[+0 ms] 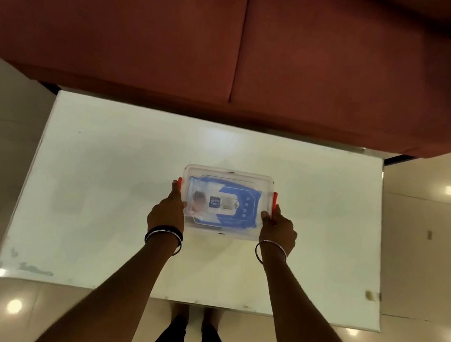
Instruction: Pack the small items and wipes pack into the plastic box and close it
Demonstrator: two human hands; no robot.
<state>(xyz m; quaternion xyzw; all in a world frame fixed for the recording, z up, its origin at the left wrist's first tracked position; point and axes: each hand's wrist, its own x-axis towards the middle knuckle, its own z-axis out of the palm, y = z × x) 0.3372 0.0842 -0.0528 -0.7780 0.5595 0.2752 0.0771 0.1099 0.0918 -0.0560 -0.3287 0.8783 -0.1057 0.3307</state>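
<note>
Now closing: plastic box (229, 177) mid-table (101, 182), nearer the front edge, wipes pack (224, 201) inside under the lid. Left hand (168, 210) and right hand (278, 229) each grip an orange side latch (179, 183); press both evenly till they seat. Small items not discernible.

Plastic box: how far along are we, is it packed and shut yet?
Packing looks done: the wipes pack lies inside the plastic box under the clear lid, and no loose items remain on the table. In hand: left hand and right hand at the red side latches. Whether those have clicked shut is unclear.
</note>
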